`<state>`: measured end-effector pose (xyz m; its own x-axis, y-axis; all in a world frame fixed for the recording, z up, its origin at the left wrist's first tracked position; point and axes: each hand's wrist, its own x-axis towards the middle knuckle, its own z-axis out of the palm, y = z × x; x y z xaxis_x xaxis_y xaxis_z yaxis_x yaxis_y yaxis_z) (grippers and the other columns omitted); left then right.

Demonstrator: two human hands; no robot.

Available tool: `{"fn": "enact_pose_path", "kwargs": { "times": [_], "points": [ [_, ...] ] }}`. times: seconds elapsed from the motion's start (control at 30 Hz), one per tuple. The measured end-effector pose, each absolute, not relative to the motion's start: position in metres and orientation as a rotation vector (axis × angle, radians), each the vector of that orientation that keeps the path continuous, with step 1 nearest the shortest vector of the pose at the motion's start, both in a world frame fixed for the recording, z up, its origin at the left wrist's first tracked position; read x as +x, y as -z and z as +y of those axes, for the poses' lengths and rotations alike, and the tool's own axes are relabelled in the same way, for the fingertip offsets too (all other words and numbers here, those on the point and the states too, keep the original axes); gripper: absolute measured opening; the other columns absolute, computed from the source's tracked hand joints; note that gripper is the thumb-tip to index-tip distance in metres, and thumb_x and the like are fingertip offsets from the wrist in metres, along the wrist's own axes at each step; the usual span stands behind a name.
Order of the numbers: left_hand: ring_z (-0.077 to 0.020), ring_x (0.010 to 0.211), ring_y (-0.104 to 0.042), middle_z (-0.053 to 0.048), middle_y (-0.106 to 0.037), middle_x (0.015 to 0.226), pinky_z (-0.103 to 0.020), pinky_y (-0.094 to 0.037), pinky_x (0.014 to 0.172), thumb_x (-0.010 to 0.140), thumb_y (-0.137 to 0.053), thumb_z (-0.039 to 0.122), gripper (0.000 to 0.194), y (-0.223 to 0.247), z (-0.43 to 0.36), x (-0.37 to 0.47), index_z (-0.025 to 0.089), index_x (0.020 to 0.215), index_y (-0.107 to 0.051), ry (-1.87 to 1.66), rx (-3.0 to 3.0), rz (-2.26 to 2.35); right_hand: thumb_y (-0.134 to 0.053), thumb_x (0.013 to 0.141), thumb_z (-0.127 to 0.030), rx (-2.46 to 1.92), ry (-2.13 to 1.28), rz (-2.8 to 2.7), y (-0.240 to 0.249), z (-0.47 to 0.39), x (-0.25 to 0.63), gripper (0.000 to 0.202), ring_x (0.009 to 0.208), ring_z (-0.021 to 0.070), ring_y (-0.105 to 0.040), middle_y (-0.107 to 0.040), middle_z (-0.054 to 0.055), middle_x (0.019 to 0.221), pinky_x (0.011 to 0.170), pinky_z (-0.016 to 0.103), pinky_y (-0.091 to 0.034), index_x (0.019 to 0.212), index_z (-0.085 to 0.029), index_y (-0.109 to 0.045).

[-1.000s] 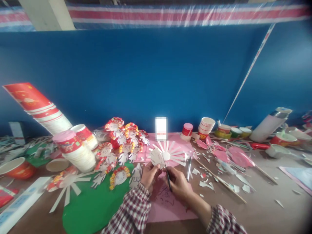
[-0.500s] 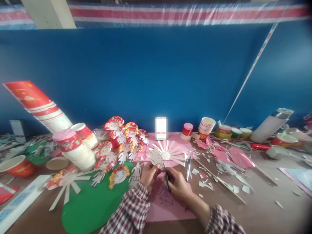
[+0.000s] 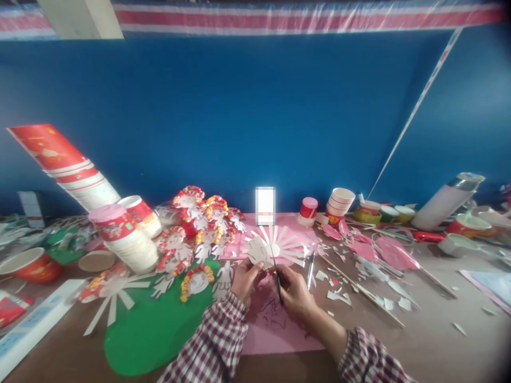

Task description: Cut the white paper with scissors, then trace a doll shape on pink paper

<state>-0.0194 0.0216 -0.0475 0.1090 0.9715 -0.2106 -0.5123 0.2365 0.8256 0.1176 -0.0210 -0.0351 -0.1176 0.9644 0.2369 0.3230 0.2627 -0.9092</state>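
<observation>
My left hand (image 3: 246, 281) pinches a small piece of white paper (image 3: 257, 250) with dark drawn lines on it. In my right hand (image 3: 294, 291) is a pair of dark scissors (image 3: 279, 287), the blades pointing up and away at the paper's right edge. Both hands are close together above a pink sheet (image 3: 287, 340) with dark scribbles. Just beyond them lies a fan of white paper strips (image 3: 285, 247). A pen (image 3: 310, 271) rests right of my right hand. Left of my left hand is a paper figure cutout (image 3: 224, 281).
Paper dolls with red and yellow trim (image 3: 215, 210) are piled at centre left, behind a green sheet (image 3: 155, 335). Stacked paper cups (image 3: 131, 244) lean on the left. Wooden sticks (image 3: 367, 295) and paper scraps (image 3: 339, 298) litter the right. A blue partition (image 3: 239, 117) stands behind.
The paper in my left hand has turned slightly, and the scissors have shifted a little to the right with my right hand. The whole view has tilted down slightly.
</observation>
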Motion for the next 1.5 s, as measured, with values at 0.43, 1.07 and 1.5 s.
{"fn": "enact_pose_path", "kwargs": {
  "times": [0.43, 1.07, 1.5],
  "points": [
    [-0.0142, 0.073, -0.061, -0.004, -0.067, 0.082, -0.027, -0.049, 0.069, 0.062, -0.074, 0.023, 0.027, 0.036, 0.021, -0.023, 0.015, 0.085, -0.064, -1.283, 0.714, 0.818, -0.059, 0.08, -0.032, -1.122, -1.046, -1.408, 0.045, -0.018, 0.115, 0.03, 0.068, 0.0147, -0.057, -0.06, 0.002, 0.075, 0.06, 0.023, -0.045, 0.105, -0.015, -0.057],
    [-0.008, 0.058, -0.057, 0.0, -0.06, 0.067, -0.02, -0.049, 0.056, 0.064, -0.068, 0.013, 0.012, 0.036, 0.026, -0.027, 0.014, 0.071, -0.057, -1.387, 0.554, 0.816, -0.055, 0.081, -0.03, -1.268, -0.963, -1.737, 0.043, -0.021, 0.119, 0.027, 0.061, 0.0117, -0.051, -0.059, 0.0, 0.069, 0.055, 0.022, -0.039, 0.102, -0.015, -0.06],
    [-0.0079, 0.059, -0.055, 0.0, -0.059, 0.068, -0.018, -0.046, 0.053, 0.057, -0.071, 0.018, 0.022, 0.025, 0.019, -0.024, 0.012, 0.074, -0.058, -1.343, 0.629, 0.858, -0.055, 0.082, -0.031, -1.206, -1.045, -1.796, 0.039, -0.021, 0.12, 0.035, 0.065, 0.0129, -0.052, -0.061, 0.002, 0.076, 0.058, 0.023, -0.04, 0.112, -0.013, -0.058]
  ]
}}
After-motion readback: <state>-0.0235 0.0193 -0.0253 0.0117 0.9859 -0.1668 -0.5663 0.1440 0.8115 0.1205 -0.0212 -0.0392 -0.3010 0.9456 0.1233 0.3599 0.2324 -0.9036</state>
